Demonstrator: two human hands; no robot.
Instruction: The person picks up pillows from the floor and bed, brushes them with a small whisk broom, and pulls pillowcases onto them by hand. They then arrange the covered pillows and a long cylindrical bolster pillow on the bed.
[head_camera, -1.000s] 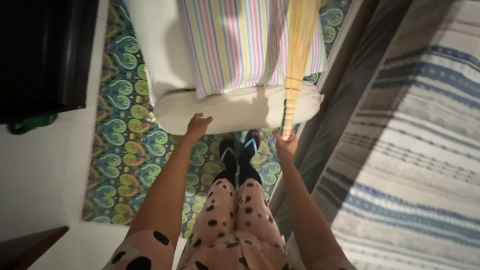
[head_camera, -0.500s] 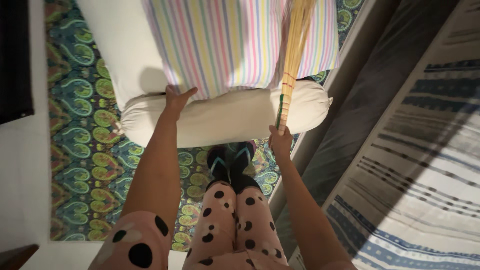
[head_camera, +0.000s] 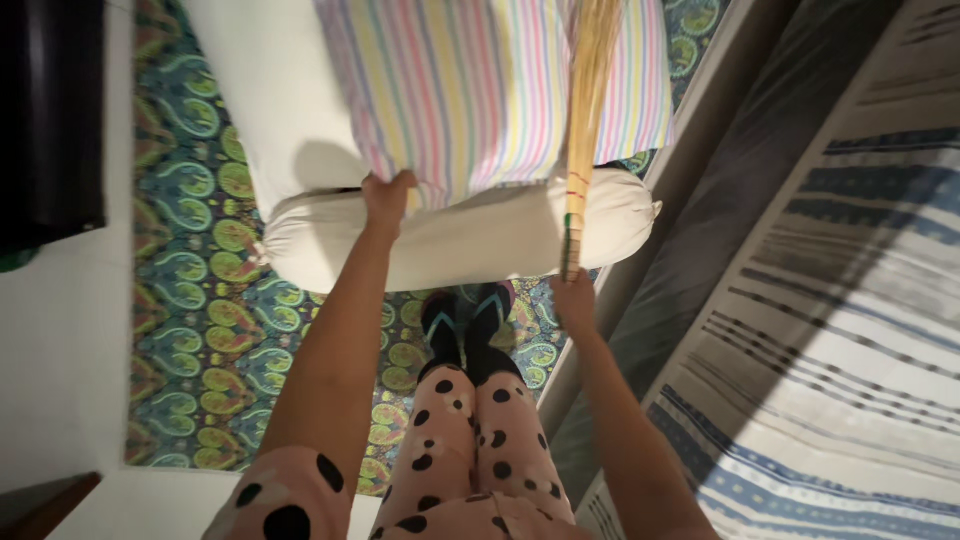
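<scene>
My left hand (head_camera: 388, 198) grips the lower edge of the striped pillow (head_camera: 480, 90), not yet lifted off the cream bolster (head_camera: 470, 235) on the patterned mat (head_camera: 200, 270). My right hand (head_camera: 574, 297) is clenched around the straw broom (head_camera: 583, 120), upright beside the striped bed (head_camera: 830, 330).

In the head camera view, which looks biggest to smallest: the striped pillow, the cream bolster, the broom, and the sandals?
1. striped pillow, though cut off by the frame.
2. cream bolster.
3. broom, long but thin, held in the right hand.
4. sandals, smallest.
</scene>
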